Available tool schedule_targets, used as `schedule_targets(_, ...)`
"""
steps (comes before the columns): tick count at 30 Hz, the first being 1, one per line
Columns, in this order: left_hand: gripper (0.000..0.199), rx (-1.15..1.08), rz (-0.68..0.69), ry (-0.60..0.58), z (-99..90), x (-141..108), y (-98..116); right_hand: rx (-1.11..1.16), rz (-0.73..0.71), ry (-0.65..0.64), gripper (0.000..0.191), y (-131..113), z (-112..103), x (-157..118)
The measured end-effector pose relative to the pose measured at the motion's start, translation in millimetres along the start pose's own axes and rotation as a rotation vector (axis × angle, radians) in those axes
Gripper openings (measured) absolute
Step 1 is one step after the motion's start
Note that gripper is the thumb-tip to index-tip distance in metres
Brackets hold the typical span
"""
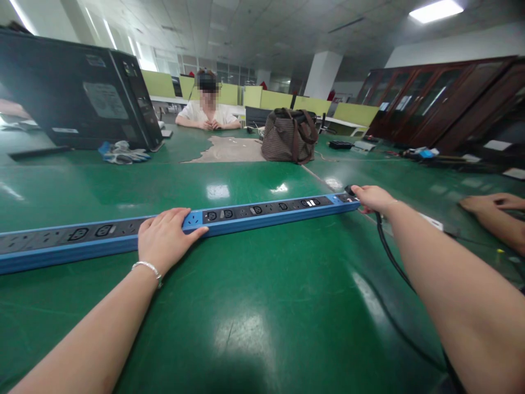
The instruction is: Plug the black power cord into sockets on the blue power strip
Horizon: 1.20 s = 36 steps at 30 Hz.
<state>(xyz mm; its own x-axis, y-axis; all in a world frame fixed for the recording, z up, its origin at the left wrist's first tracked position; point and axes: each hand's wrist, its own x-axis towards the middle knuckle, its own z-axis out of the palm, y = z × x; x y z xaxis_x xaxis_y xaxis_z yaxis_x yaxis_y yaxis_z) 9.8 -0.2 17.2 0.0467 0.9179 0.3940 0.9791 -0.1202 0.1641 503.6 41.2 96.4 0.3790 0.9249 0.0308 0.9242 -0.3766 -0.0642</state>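
Observation:
A long blue power strip (262, 224) with several black sockets along its top lies across the green table. Over its middle rests my left hand (164, 235), its fingers across the far edge and its thumb along the near side, gripping the strip. At the strip's right end my right hand (373, 198) is closed around a black plug (349, 190). From under that hand a black cable (389, 254) hangs down and runs along the table to the lower right. Whether the plug sits fully in a socket I cannot tell.
Behind the strip stand a black computer tower (102, 98) with gloves (123, 152) beside it, and a brown bag (289, 137). A person (209, 112) sits across the green table (246, 301). Another person's hands (488, 205) rest at the right edge. Dark wooden cabinets (443, 104) line the right.

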Motion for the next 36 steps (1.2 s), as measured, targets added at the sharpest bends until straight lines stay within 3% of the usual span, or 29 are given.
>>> schedule_targets(3, 0.063, 0.014, 0.006, 0.005, 0.2, 0, 0, 0.031, 0.091, -0.068, 0.054, -3, 7, 3)
schedule_targets(9, 0.062, 0.04, 0.004, 0.003, 0.2, 0, 0, 0.076, 0.122, -0.126, 0.054, -9, 19, 12)
schedule_targets(17, 0.06, 0.053, -0.005, -0.012, -1.0, 0, 1, 0.0, 0.087, -0.118, 0.053, -15, 28, 26)
schedule_targets(25, 0.062, 0.04, -0.006, -0.01, -0.7, 0, 1, -0.042, 0.094, -0.104, 0.061, -15, 35, 18)
schedule_targets(31, 0.062, 0.042, -0.018, -0.017, 0.5, 0, 1, -0.103, 0.115, -0.186, 0.065, -16, 32, 31)
schedule_targets(36, 0.063, 0.03, -0.014, -0.011, 0.2, 0, 1, -0.102, 0.104, -0.102, 0.061, -14, 36, 30)
